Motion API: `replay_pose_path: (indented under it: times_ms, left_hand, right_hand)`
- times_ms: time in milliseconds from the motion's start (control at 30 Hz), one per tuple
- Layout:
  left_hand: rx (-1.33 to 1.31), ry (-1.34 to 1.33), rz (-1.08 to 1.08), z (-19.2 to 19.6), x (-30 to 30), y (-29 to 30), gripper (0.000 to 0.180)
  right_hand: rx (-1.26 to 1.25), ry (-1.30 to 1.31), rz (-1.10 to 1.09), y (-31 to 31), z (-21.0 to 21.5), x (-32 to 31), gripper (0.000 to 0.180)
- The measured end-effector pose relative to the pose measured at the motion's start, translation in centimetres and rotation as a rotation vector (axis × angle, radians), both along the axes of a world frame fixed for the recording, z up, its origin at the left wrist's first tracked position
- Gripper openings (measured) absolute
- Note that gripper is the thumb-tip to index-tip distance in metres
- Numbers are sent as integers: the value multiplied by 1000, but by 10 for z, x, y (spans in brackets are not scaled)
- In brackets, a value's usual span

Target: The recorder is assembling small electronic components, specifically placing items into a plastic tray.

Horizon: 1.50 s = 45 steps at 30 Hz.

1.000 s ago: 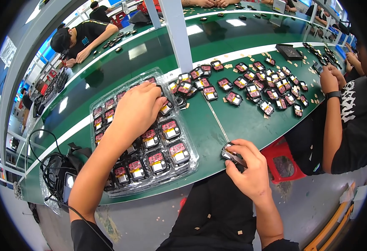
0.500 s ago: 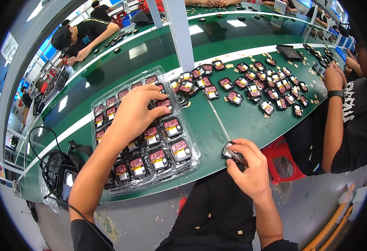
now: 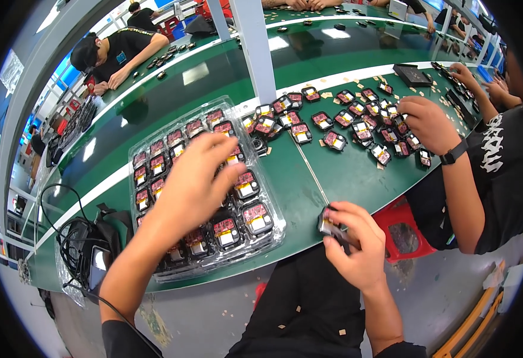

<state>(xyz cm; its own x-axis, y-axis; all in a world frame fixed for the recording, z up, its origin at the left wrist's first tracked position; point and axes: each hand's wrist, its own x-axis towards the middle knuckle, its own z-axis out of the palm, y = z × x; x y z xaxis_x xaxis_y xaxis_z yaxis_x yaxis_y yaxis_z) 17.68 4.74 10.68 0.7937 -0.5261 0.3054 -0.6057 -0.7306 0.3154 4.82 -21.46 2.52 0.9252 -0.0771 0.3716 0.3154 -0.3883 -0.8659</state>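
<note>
Above a clear plastic tray [image 3: 278, 222] my left hand [image 3: 199, 176] hovers with its fingers apart and nothing visible in them. Small black-cased electronic modules [image 3: 257, 216], each with a red circuit board and a white-and-yellow part, fill rows of the tray; my hand and forearm hide some of them. At the near table edge my right hand [image 3: 360, 244] pinches one black-cased module [image 3: 328, 222] between thumb and fingers, tilted, partly covered by the fingers. More such modules [image 3: 334, 139] lie loose in a heap beyond it, to the right of the tray.
A grey post [image 3: 255, 53] rises behind the tray. Black cables and a dark device [image 3: 97, 262] sit at the table's left end. To the right, a co-worker's hand [image 3: 431, 125] reaches over the heap. A black box [image 3: 412, 76] and small tan squares lie farther back.
My left hand has lifted off a module in the tray and come slightly nearer. The module in my right hand has tilted up. The co-worker's hand has come over the heap.
</note>
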Motion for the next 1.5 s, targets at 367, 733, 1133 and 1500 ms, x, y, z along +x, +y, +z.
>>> replay_pose_path:
  times_ms: [367,733,1133,1500]
  left_hand:
    - [-1166,1419,-421,-35,-128,-34,59]
    - [-1401,1118,-217,-86,-150,-42,44]
    - [-1340,1029,64,-67,-155,-58,32]
    - [-1308,647,-300,-94,-160,-51,57]
  right_hand:
    - [175,-284,423,8,13,-19,48]
    - [-189,-229,328,6,21,-25,63]
    - [-230,-411,215,21,-3,-29,50]
    - [95,-292,103,30,-11,-37,56]
